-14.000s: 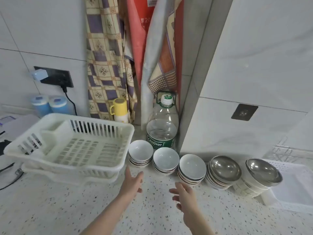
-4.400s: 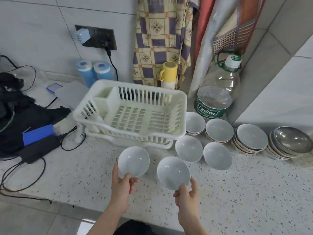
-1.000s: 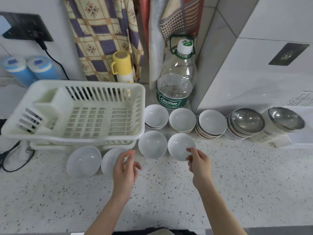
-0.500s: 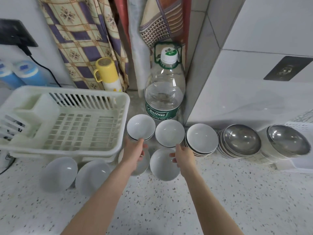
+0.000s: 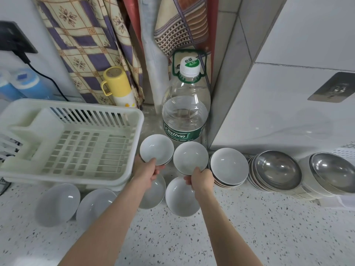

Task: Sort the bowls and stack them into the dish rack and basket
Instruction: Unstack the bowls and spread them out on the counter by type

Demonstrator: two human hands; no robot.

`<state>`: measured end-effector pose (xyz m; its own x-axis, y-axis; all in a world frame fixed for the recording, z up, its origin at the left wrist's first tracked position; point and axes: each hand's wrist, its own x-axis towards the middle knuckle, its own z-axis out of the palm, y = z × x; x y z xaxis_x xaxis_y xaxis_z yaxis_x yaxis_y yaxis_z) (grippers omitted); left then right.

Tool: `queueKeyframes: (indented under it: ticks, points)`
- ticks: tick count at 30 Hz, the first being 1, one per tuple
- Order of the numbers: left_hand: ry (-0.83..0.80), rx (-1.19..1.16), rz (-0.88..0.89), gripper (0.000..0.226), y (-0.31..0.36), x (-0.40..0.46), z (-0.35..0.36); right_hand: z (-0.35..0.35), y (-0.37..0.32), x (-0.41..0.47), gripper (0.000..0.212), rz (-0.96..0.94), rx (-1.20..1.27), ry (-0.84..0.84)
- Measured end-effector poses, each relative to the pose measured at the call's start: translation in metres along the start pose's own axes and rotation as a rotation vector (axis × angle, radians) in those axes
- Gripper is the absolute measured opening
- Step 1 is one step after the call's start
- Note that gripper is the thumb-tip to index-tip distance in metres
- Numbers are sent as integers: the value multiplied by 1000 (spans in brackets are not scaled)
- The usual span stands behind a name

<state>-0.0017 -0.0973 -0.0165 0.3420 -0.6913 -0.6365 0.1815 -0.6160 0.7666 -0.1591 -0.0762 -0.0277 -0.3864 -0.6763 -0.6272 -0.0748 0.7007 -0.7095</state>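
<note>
My left hand point(image 5: 146, 170) pinches the near rim of a white bowl point(image 5: 156, 149) beside the empty white dish rack point(image 5: 73, 143). My right hand point(image 5: 201, 179) pinches the near rim of a second white bowl point(image 5: 190, 157). Several single white bowls lie along the counter in front: two at the left point(image 5: 57, 204) point(image 5: 95, 205), one under my left wrist point(image 5: 154, 191) and one under my right hand point(image 5: 180, 198). A stack of white bowls point(image 5: 228, 169) stands to the right, then two stacks topped by steel bowls point(image 5: 276, 172) point(image 5: 333, 174). The white basket point(image 5: 343, 150) shows at the right edge.
A large water bottle point(image 5: 185, 112) stands right behind the held bowls, against the tiled pillar. A yellow flask point(image 5: 117, 87) and blue containers point(image 5: 28, 85) stand behind the rack under hanging cloths. The speckled counter point(image 5: 269, 227) runs toward me.
Both hands have moved forward from the single bowls on the counter to the two back stacks and closed on the rims of their top bowls.
</note>
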Motion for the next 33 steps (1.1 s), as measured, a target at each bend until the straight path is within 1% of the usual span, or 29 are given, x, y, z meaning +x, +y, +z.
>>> queueKeyframes:
  ticks: [2,5,8,12,15,18,21,26,30,33]
  points:
    - [12,4,17,51,1,-1,2,2,0,-1,30,-3,15,23]
    - [14,40,61,62,1,-3,3,6,2,-4,37,-25,32,61]
    - [2,45,92,70,1,-5,1,11,4,-5,37,-11,59,69]
    - [-6,17,111,68,1,-8,1,15,5,-8,35,-6,89,62]
    - [31,-51,110,66,1,-11,3,15,1,-13,30,-9,204,24]
    - [43,-89,117,67,-1,-14,5,12,-1,-21,26,-25,270,8]
    - [19,-137,132,70,-2,-18,5,8,-3,-32,26,-62,326,-7]
    - [-46,-188,191,71,-14,-35,0,-11,4,-61,33,-217,444,0]
    - [-137,-233,235,71,-32,-55,-14,-30,21,-91,28,-287,495,19]
    - [-223,-188,283,72,-49,-75,-32,-42,38,-112,23,-313,507,27]
